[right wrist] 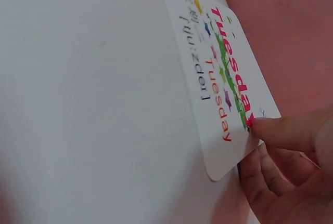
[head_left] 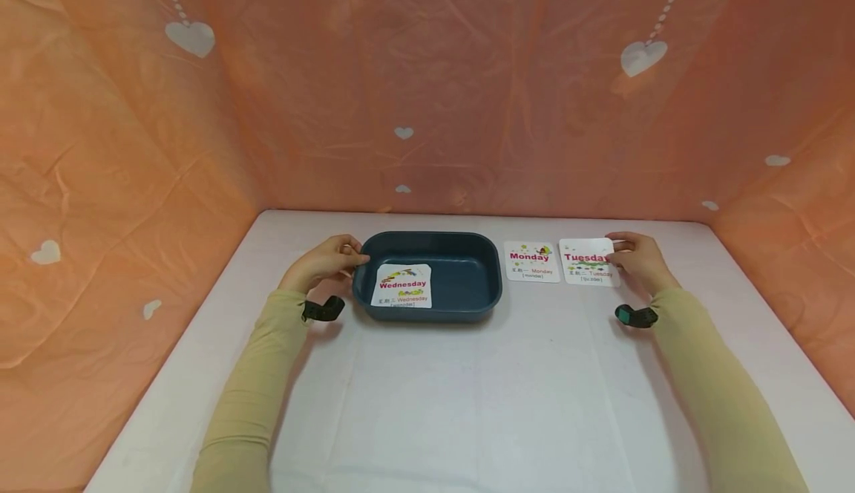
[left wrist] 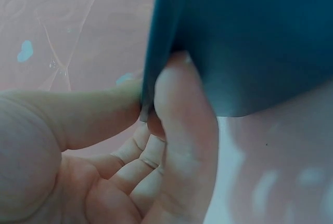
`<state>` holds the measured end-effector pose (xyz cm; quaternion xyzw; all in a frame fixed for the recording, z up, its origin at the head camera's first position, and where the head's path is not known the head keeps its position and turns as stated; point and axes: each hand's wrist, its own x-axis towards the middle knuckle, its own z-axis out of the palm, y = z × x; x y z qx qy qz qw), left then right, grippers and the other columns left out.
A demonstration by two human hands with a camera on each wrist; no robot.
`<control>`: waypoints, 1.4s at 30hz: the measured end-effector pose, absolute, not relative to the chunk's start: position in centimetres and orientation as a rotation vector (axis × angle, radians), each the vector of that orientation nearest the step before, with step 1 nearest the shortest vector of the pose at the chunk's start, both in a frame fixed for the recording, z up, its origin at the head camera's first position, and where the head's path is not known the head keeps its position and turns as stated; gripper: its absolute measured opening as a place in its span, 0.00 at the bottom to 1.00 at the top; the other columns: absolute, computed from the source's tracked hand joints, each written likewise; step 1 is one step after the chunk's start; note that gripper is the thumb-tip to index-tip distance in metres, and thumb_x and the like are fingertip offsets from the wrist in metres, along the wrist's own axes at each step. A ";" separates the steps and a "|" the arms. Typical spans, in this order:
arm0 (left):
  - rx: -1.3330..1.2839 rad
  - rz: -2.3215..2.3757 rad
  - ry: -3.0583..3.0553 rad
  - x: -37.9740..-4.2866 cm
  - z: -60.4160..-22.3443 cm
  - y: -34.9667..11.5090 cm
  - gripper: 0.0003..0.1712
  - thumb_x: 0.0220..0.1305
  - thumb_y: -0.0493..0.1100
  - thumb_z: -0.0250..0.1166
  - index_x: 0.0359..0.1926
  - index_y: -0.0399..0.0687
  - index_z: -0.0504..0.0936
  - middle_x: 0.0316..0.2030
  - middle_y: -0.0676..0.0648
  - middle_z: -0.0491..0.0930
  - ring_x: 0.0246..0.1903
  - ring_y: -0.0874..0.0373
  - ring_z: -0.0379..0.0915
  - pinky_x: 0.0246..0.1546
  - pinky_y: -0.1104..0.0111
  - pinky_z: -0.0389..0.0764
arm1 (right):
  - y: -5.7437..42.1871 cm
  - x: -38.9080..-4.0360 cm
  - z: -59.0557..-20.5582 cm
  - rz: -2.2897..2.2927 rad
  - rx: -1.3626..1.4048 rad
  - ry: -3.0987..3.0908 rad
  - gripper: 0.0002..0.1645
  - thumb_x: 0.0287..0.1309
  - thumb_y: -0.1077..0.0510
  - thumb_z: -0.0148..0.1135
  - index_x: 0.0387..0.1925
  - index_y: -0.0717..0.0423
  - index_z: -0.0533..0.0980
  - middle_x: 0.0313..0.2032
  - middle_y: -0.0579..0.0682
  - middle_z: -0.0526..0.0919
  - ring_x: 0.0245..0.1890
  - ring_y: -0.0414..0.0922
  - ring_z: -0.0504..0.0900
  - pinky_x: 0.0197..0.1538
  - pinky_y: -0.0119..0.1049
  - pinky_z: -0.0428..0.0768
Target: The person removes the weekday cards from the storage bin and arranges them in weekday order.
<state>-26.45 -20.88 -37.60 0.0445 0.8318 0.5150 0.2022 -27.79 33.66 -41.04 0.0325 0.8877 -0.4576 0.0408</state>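
Observation:
A dark blue rectangular tray [head_left: 461, 278] sits on the white table, and my left hand [head_left: 327, 261] pinches its left rim between thumb and index finger. In the left wrist view the tray's wall [left wrist: 250, 37] fills the upper right, with the left hand [left wrist: 114, 167] at its edge. Inside the tray a Wednesday card [head_left: 402, 286] leans at the left. To the right, my right hand [head_left: 637, 259] pinches the right edge of the Tuesday card [head_left: 588, 263], thumb on its printed face in the right wrist view. Beside it lies the Monday card [head_left: 532, 262].
The white table [head_left: 481, 396] spreads in front of the tray and cards. Orange-pink cloth [head_left: 467, 107] with white hearts hangs behind and at both sides. Each wrist wears a small black camera, the left one [head_left: 323, 309] near the tray.

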 end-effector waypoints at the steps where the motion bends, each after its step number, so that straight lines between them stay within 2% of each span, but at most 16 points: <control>1: 0.123 1.435 2.324 -26.5 -37.6 -20.9 0.16 0.68 0.40 0.59 0.47 0.34 0.65 0.31 0.44 0.72 0.28 0.58 0.71 0.31 0.64 0.77 | 33.6 -27.8 -41.0 -1.390 0.099 2.729 0.31 0.61 0.68 0.56 0.65 0.71 0.61 0.52 0.70 0.72 0.43 0.49 0.73 0.34 0.23 0.74; 5: 0.109 1.428 2.329 -26.5 -37.7 -20.9 0.16 0.68 0.40 0.59 0.47 0.34 0.65 0.32 0.43 0.72 0.28 0.57 0.71 0.30 0.65 0.77 | 33.4 -27.7 -41.1 -1.351 0.143 2.752 0.29 0.62 0.66 0.57 0.63 0.71 0.64 0.52 0.69 0.71 0.48 0.55 0.71 0.33 0.20 0.72; 11: 0.104 1.428 2.334 -26.5 -37.9 -20.8 0.16 0.68 0.40 0.60 0.47 0.33 0.65 0.34 0.39 0.74 0.28 0.57 0.72 0.30 0.66 0.78 | 33.4 -27.8 -41.3 -1.283 0.180 2.801 0.27 0.60 0.64 0.59 0.59 0.74 0.68 0.47 0.66 0.74 0.43 0.50 0.72 0.32 0.20 0.72; 21: 0.096 1.427 2.333 -26.4 -37.9 -20.7 0.16 0.68 0.40 0.59 0.48 0.34 0.65 0.32 0.44 0.72 0.28 0.57 0.72 0.30 0.66 0.77 | 33.5 -27.9 -40.9 -1.221 0.181 2.797 0.27 0.59 0.64 0.61 0.58 0.74 0.68 0.47 0.67 0.75 0.42 0.50 0.73 0.32 0.22 0.73; 28: 0.084 1.422 2.324 -26.5 -37.6 -20.7 0.16 0.69 0.40 0.59 0.49 0.34 0.64 0.31 0.45 0.69 0.29 0.56 0.71 0.30 0.65 0.77 | 33.4 -28.1 -40.5 -1.207 0.192 2.801 0.27 0.57 0.65 0.62 0.57 0.74 0.69 0.45 0.66 0.76 0.36 0.46 0.73 0.31 0.24 0.73; 33: 0.070 1.443 2.310 -26.4 -37.4 -20.6 0.15 0.68 0.40 0.59 0.47 0.35 0.65 0.33 0.43 0.71 0.29 0.56 0.73 0.29 0.66 0.78 | 33.0 -28.0 -40.3 -1.197 0.207 2.824 0.26 0.55 0.66 0.61 0.55 0.75 0.71 0.44 0.67 0.77 0.36 0.47 0.73 0.32 0.26 0.72; 42: 0.052 1.432 2.310 -26.4 -37.5 -20.7 0.15 0.68 0.40 0.59 0.47 0.36 0.64 0.31 0.44 0.71 0.29 0.56 0.72 0.29 0.66 0.78 | 32.4 -28.0 -40.3 -1.174 0.210 2.878 0.24 0.51 0.68 0.61 0.51 0.77 0.73 0.40 0.67 0.80 0.36 0.49 0.75 0.36 0.31 0.71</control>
